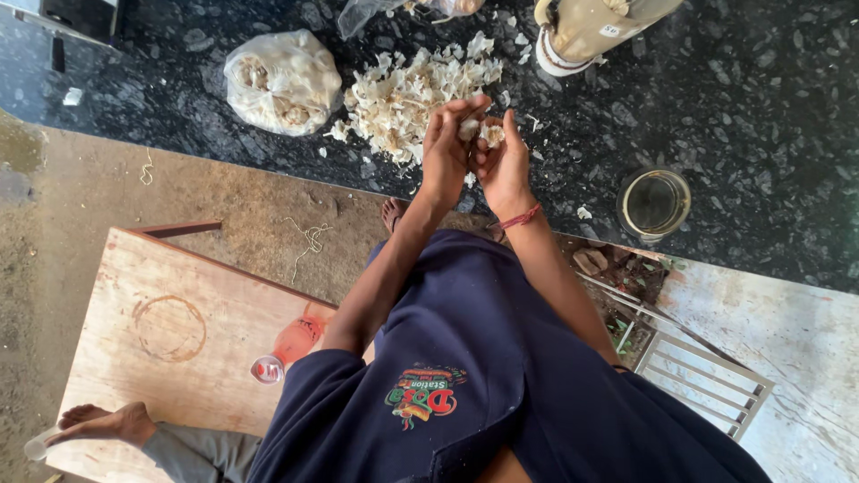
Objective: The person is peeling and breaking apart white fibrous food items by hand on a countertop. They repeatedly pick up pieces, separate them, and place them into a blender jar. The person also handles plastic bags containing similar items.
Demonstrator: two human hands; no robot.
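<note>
Left hand (447,148) and right hand (503,161) raised together just above the dark speckled desk (734,134), fingers pinching one pale garlic piece (479,131) between them. Held over the edge of the heap of papery peels (403,94), probably so loose skin drops onto it. Knotted clear bag of garlic (282,80) parked left of the heap, within reach. Small round metal cup (655,203) set apart to the right, clear of the peels. Beige jar (591,27) at the far edge, partly out of view.

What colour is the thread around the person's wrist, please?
Red; the thread circles the right hand's wrist, clearest in the head view.
</note>
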